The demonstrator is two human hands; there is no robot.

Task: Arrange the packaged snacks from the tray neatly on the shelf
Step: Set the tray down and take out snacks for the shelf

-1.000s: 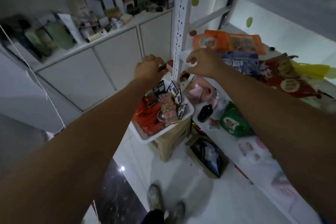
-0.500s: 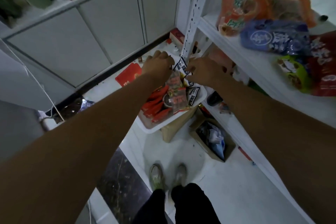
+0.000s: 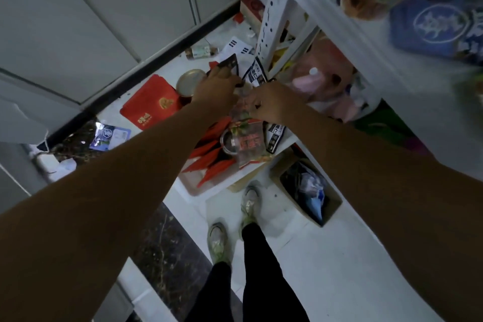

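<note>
Red pouch (image 3: 154,102) flat on the floor, round tin (image 3: 189,81) just beside it. Cardboard box (image 3: 332,204) of bags near the shoes (image 3: 251,201). Grey cabinet doors (image 3: 104,21) behind.

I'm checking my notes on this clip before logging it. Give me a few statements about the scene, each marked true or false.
1. The left hand grips a dark packet. True.
2. The tray is empty. False: red packets and other snacks lie in it.
3. A blue bag lies on the shelf. True.
4. The red pouch lies on the shelf. False: it lies on the floor, beside the tray.
</note>
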